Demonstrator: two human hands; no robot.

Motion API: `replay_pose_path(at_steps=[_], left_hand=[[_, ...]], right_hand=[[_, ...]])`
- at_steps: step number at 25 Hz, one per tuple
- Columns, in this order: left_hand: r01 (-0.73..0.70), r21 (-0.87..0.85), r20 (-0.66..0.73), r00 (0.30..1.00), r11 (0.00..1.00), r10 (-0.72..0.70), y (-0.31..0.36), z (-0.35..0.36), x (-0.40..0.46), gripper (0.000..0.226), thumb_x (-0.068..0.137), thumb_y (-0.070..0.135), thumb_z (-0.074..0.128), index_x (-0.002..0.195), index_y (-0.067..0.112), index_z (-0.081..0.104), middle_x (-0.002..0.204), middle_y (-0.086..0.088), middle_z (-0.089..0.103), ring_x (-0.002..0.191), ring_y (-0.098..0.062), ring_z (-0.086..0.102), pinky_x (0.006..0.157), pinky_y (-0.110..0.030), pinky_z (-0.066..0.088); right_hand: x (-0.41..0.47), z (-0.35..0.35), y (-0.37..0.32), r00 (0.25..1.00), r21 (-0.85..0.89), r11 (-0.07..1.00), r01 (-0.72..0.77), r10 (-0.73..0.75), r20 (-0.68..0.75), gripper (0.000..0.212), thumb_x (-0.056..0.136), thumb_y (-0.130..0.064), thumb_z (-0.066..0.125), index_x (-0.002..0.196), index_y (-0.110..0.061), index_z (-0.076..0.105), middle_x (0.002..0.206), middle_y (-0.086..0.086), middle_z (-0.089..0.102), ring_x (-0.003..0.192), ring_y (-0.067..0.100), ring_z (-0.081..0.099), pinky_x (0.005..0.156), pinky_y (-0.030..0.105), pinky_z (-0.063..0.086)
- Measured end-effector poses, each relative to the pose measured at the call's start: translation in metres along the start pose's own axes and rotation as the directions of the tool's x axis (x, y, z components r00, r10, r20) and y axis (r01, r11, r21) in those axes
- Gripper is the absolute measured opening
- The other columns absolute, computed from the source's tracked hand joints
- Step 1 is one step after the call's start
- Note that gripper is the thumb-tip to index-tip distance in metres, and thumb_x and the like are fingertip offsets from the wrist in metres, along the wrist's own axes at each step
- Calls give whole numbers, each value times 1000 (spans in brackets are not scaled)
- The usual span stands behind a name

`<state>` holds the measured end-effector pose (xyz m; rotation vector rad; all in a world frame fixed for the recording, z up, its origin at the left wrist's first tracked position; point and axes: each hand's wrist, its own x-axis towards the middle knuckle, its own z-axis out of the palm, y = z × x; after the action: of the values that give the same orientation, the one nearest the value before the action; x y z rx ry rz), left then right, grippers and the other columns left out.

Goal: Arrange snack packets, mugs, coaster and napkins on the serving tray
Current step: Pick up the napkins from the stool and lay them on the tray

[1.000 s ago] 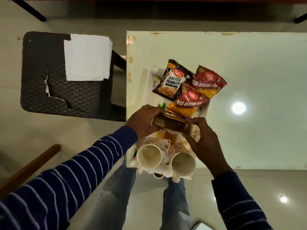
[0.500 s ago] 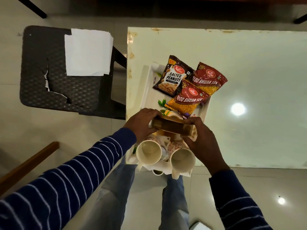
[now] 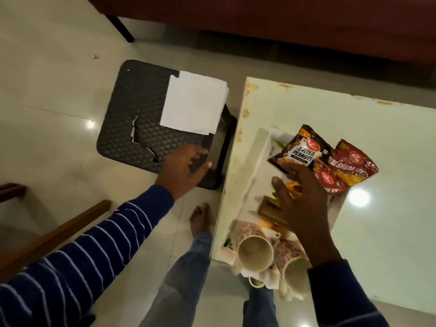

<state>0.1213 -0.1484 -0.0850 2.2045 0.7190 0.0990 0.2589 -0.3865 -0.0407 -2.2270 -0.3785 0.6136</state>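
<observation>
A person's left hand point(image 3: 182, 167), fingers spread wide and holding nothing, hovers over the near edge of a dark woven stool point(image 3: 132, 128), short of the stack of white napkins point(image 3: 193, 102) lying on the stool's far side. The right hand point(image 3: 300, 197), also spread and gripping nothing, hangs over the white serving tray point(image 3: 259, 152) on the pale surface point(image 3: 377, 128). On the tray lie a salted peanuts packet point(image 3: 299, 149), two red aloo bhujia packets point(image 3: 354, 166), a brown coaster holder point(image 3: 269, 210) and two mugs point(image 3: 254, 252) at the near end. The likely risks: the tray's near end overhangs the surface edge, so a nudge from the right arm could tip mugs off, and loose napkins could slide or scatter if pinched carelessly. The right hand hides most of the coaster holder and part of one packet; the second mug is partly covered by the sleeve, and a small cup below the tray is barely visible.
</observation>
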Motion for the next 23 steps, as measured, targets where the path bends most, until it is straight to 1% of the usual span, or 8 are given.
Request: replay_pose_path(at_steps=[4, 6, 8, 11, 14, 18, 21, 23], left_hand=[[278, -133, -263, 916, 951, -304, -35, -38, 42, 40, 86, 32, 73, 121, 18, 60, 116, 0, 65, 102, -10, 62, 79, -19, 53], [377, -149, -296, 865, 914, -405, -51, -46, 66, 53, 83, 41, 73, 127, 17, 56, 126, -1, 62, 109, -13, 59, 82, -20, 48], [459, -191, -254, 830, 868, -496, -61, -48, 86, 66, 79, 48, 74, 132, 14, 53, 131, -3, 57, 112, -17, 58, 88, -28, 51], [497, -133, -229, 827, 858, -514, -70, -44, 106, 66, 76, 48, 77, 127, 13, 51, 131, -6, 49, 113, -22, 55, 96, -41, 51], [484, -134, -266, 823, 865, -502, -79, -44, 117, 56, 76, 39, 79, 119, 14, 54, 126, -6, 49, 103, -16, 52, 88, -30, 49], [457, -131, -232, 849, 880, -475, -86, -49, 122, 36, 79, 37, 77, 105, 19, 60, 116, -1, 50, 95, -11, 51, 79, -22, 40], [456, -158, -159, 863, 876, -479, -88, -55, 124, 24, 83, 38, 74, 96, 22, 62, 110, 0, 56, 89, -11, 55, 76, -23, 43], [458, -216, -87, 871, 862, -484, -90, -59, 123, 19, 85, 36, 73, 95, 24, 63, 100, 5, 64, 85, -8, 60, 77, -25, 51]], right_hand=[[56, 63, -51, 984, 155, 980, -122, 100, 144, 39, 92, -33, 67, 129, -24, 59, 126, -11, 61, 99, -2, 61, 75, 8, 48], [86, 93, -69, 960, 197, 952, -234, 194, 201, 45, 91, -41, 66, 132, -25, 57, 127, -10, 61, 103, -1, 61, 89, 20, 54], [116, 119, -82, 912, 240, 897, -372, 305, 274, 57, 91, -47, 65, 139, -22, 51, 134, -4, 59, 116, 12, 60, 97, 38, 54], [151, 148, -97, 859, 279, 833, -477, 374, 351, 55, 91, -48, 64, 135, -17, 54, 128, 0, 65, 116, 21, 63, 91, 39, 56], [168, 170, -107, 884, 299, 844, -446, 361, 298, 53, 89, -44, 69, 132, -17, 53, 127, -2, 65, 112, 18, 64, 93, 38, 57], [171, 181, -110, 920, 291, 873, -391, 361, 151, 62, 83, -30, 78, 132, -15, 42, 126, 0, 56, 107, 15, 58, 82, 26, 54], [170, 175, -109, 911, 312, 856, -411, 379, 160, 54, 85, -22, 77, 130, -14, 49, 125, 1, 61, 111, 19, 62, 92, 36, 57], [168, 168, -106, 919, 313, 868, -386, 333, 211, 43, 86, -16, 75, 127, -12, 59, 122, 1, 68, 108, 19, 66, 93, 40, 58]])
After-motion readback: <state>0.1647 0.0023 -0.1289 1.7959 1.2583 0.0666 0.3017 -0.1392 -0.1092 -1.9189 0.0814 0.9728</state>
